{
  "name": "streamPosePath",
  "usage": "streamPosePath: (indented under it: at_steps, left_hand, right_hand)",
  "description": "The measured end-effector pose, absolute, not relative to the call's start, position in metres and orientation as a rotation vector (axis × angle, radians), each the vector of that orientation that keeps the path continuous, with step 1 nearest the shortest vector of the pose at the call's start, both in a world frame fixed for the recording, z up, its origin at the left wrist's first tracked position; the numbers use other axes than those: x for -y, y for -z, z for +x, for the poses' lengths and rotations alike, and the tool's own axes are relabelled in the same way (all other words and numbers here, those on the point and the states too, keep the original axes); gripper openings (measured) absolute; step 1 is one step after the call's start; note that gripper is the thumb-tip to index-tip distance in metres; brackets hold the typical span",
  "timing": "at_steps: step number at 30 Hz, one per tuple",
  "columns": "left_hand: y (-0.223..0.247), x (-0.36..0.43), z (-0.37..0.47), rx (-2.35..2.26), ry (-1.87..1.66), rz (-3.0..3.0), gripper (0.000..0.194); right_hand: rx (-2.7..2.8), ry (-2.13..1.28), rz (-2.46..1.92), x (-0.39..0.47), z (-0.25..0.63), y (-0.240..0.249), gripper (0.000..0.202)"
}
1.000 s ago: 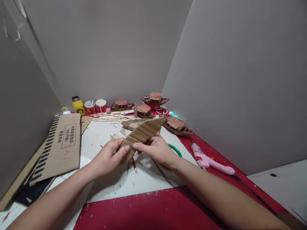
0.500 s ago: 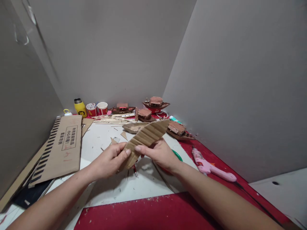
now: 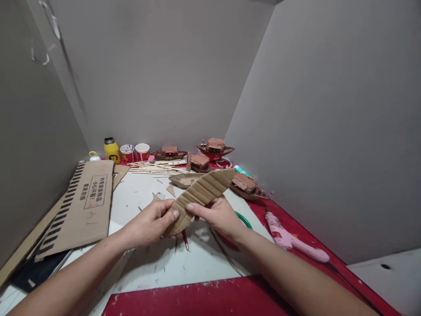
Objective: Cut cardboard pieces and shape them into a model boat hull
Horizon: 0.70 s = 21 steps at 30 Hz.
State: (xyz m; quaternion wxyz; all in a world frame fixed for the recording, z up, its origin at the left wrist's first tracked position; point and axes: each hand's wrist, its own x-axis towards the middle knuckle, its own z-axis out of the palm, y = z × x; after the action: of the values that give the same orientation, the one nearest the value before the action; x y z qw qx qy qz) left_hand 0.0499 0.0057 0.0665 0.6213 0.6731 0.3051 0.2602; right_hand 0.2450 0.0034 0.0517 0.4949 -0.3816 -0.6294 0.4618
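Note:
A leaf-shaped piece of cardboard with creases across it is held up over the white board. My left hand pinches its near-left end, thumb on top. My right hand grips its lower right edge near the middle, thumb on the face and the other fingers behind. Beneath the cardboard lies a red pen-like stick, partly hidden. Just behind the piece sits an open cardboard boat hull. A green ring-like handle shows beside my right wrist, the rest of it covered.
Several brown model boats stand at the back. A pink glue gun lies on the red tabletop at right. Thin wooden sticks, paper cups and a yellow bottle are at the back left. A printed cardboard sheet lies left.
The view has shifted slightly, so the surroundings sit a little differently in the picture. Both hands keep their hold on the cardboard piece, which has barely moved.

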Motion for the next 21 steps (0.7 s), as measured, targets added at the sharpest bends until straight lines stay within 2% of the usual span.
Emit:
streamPosePath:
  at_steps: [3, 8, 10, 12, 17, 19, 21]
  left_hand:
    - [-0.067, -0.004, 0.052, -0.745, -0.638, 1.589, 0.03]
    - [-0.059, -0.004, 0.063, -0.799, -0.693, 1.473, 0.032]
    - [-0.057, -0.006, 0.063, -0.808, -0.723, 1.433, 0.035]
    - [-0.057, -0.009, 0.061, -0.784, -0.726, 1.451, 0.037]
    - [-0.064, -0.009, 0.054, -0.676, -0.631, 1.476, 0.034]
    - [-0.066, -0.005, 0.056, -0.711, -0.651, 1.508, 0.034]
    - [-0.064, -0.003, 0.06, -0.748, -0.682, 1.52, 0.034]
  right_hand:
    - [1.609, -1.133, -0.932, -0.004, 0.246, -0.047, 0.014]
    - [1.848, -0.684, -0.934, 0.002, 0.248, -0.038, 0.012]
    - [1.864, -0.602, -0.915, 0.003, 0.248, -0.04, 0.012]
    - [1.766, -0.676, -0.946, 0.002, 0.248, -0.043, 0.012]
    - [1.532, -1.133, -1.008, -0.004, 0.248, -0.049, 0.016]
    - [1.571, -1.169, -1.004, -0.004, 0.249, -0.046, 0.016]
    - [1.688, -1.019, -1.002, -0.003, 0.251, -0.04, 0.016]
